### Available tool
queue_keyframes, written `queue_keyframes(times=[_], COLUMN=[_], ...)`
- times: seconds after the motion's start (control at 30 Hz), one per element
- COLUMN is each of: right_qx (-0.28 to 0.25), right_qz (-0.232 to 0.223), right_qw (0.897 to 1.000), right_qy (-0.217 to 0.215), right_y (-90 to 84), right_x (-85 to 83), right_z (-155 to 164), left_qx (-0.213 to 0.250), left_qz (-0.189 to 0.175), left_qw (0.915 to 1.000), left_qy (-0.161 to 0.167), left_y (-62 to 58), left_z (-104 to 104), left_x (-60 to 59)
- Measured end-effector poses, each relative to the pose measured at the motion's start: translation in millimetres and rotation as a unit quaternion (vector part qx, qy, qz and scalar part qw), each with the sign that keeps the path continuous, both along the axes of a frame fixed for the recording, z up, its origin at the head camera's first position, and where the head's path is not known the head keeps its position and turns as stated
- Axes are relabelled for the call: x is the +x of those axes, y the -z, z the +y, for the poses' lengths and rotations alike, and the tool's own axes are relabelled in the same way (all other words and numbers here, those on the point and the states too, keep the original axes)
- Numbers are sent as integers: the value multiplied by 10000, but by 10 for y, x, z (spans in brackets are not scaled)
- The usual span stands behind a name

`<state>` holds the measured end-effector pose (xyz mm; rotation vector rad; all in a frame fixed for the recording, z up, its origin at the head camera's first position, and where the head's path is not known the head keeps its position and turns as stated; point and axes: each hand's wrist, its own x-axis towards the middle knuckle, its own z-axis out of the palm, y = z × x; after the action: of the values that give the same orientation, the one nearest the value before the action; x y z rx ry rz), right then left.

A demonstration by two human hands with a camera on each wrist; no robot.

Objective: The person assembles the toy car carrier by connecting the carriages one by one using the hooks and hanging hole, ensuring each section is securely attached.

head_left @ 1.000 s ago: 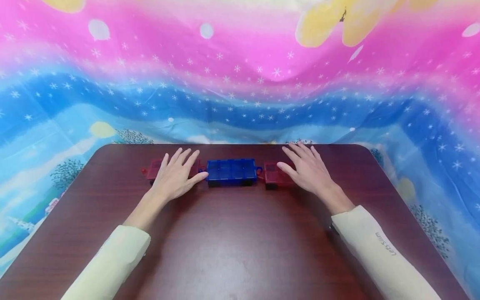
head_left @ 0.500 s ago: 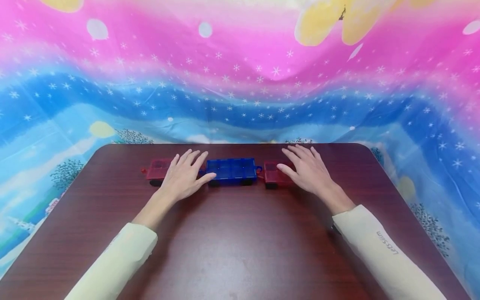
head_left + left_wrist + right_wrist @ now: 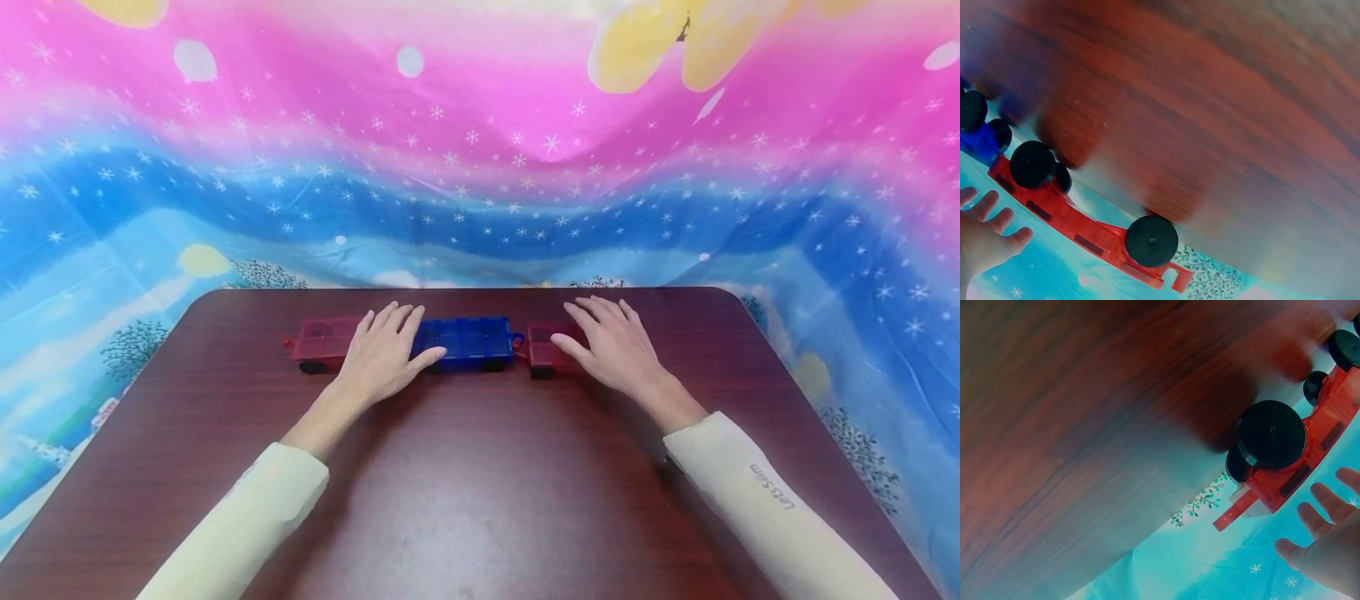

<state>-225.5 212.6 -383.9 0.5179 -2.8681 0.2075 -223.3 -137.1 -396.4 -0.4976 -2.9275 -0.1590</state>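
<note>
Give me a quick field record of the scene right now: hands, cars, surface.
left hand: flat, fingers straight, over the joint between the left red translucent plastic wheeled car and the blue translucent plastic wheeled car
right hand: flat, fingers spread, over the right red translucent plastic wheeled car
cars: three in a row, blue in the middle
surface: dark brown wooden table

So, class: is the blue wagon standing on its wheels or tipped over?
On its wheels. The blue wagon sits level on the table, flat top facing up, black wheels underneath touching the wood.
</note>
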Motion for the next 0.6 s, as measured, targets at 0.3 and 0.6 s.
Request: queue_keyframes(times=[0.3, 0.6], right_qx=[31, 73], right_qz=[-83, -170], right_qw=[10000, 9998], right_qy=[-41, -62], right_y=[38, 52], right_x=[-5, 3], right_z=[-6, -11], left_qx=[-220, -306], left_qz=[53, 131], left_qw=[9996, 9989], left_qy=[181, 329], left_y=[16, 48], left_z=[125, 209], left_x=[14, 21])
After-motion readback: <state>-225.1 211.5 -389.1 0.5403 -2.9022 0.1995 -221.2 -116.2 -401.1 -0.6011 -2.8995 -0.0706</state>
